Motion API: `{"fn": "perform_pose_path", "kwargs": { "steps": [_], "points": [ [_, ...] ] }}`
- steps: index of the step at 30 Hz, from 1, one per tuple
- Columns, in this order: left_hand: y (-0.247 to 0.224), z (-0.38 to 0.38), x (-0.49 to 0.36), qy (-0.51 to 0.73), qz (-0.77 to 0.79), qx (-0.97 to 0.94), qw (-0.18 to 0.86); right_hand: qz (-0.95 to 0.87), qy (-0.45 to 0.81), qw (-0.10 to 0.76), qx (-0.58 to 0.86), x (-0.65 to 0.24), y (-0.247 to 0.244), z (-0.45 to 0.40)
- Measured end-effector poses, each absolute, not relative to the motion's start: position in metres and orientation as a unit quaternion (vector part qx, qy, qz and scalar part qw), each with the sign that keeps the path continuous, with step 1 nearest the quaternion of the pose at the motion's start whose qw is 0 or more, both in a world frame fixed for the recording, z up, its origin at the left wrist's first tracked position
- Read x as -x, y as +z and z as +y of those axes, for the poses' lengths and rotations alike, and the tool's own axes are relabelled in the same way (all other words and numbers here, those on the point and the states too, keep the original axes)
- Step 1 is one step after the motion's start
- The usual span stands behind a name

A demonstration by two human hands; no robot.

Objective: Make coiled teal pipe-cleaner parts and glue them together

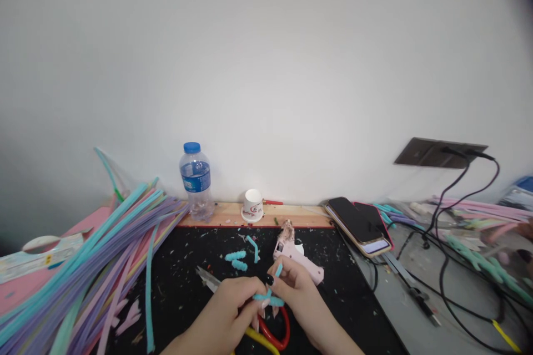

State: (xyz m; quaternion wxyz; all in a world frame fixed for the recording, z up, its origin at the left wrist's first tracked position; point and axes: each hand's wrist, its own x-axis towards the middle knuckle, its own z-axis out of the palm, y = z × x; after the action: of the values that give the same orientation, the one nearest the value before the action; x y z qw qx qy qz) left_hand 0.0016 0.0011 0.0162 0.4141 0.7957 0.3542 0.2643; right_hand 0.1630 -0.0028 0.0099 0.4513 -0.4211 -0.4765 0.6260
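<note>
Over the black mat, my left hand (234, 306) is closed in a pinch on a light-blue pipe cleaner (276, 301) twisted into a small shape. My right hand (296, 288) pinches the same piece, one end of which sticks up between its fingers. Beneath both hands lie scissors (286, 328) with red and yellow handles, their blade showing left of my left hand. Just beyond my fingers are two coiled blue pipe cleaner pieces (235, 256) and a short bent blue strip (253, 249). A pink glue gun (306, 266) rests behind my right hand, partly covered by it.
A large bundle of coloured pipe cleaners (112, 255) covers the left side. Along the wall stand a water bottle (195, 183) and a white paper cup (252, 206). Phones (358, 222), black cables (443, 222) and more pipe cleaners (487, 260) lie to the right.
</note>
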Motion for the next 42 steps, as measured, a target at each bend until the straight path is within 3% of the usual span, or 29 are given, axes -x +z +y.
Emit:
{"fn": "perform_pose_path", "kwargs": {
  "steps": [6,16,20,27,38,42],
  "points": [
    [0.021,0.001,0.0,0.263,0.332,-0.816,0.394,-0.453,0.659,0.44,0.409,-0.165,0.008,-0.003],
    [0.016,0.002,0.005,0.253,0.316,-0.856,0.321,-0.423,0.749,0.351,0.369,-0.164,0.007,-0.008],
    [0.009,0.005,0.003,0.289,0.392,-0.796,0.36,-0.427,0.714,0.405,0.38,-0.162,0.004,-0.005],
    [0.002,0.013,0.0,0.341,0.429,-0.639,0.54,-0.399,0.626,0.529,0.41,-0.163,0.011,0.0],
    [0.01,0.013,0.0,0.323,0.462,-0.684,0.463,-0.457,0.573,0.528,0.429,-0.166,0.004,0.003],
    [0.01,0.012,-0.001,0.323,0.449,-0.672,0.492,-0.518,0.505,0.514,0.461,-0.165,0.006,0.0]
  ]
}}
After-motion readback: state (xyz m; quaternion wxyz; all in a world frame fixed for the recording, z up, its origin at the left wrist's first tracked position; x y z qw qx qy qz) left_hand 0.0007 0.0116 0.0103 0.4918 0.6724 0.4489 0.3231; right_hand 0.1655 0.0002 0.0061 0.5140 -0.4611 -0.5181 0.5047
